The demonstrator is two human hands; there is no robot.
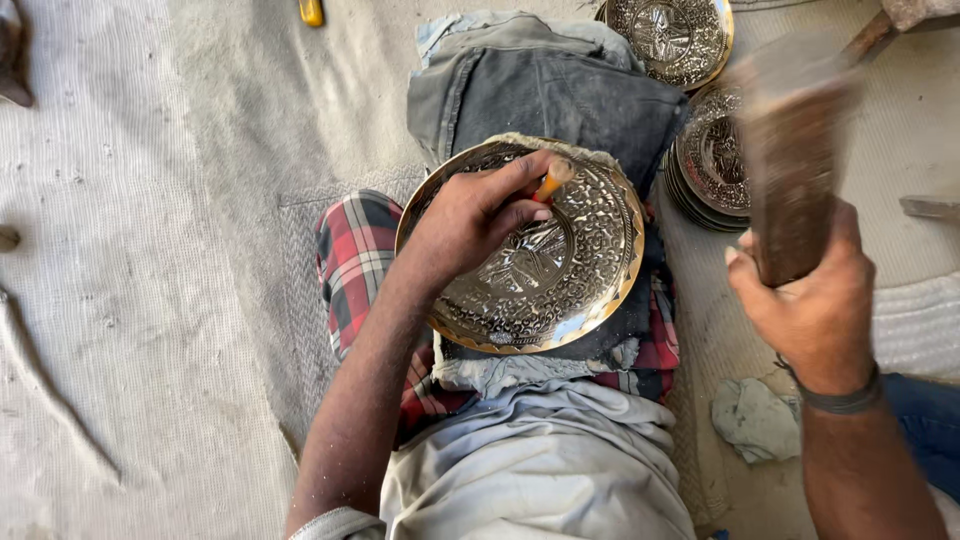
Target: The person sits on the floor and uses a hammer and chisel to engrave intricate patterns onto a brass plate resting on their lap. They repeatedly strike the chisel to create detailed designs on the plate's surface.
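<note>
The engraved brass plate (pixel 545 265) lay tilted on padding over the person's leg. The right hand (pixel 815 300) clenched a raised wooden mallet (pixel 790 170); the left hand (pixel 470 215) pinched a chisel (pixel 553 180) against it. Steady chisel contact seemed essential.

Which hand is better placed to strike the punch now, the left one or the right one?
Probably the right hand: it holds the wooden mallet raised beside the engraved plate. The left hand grips the punch on it.
</note>
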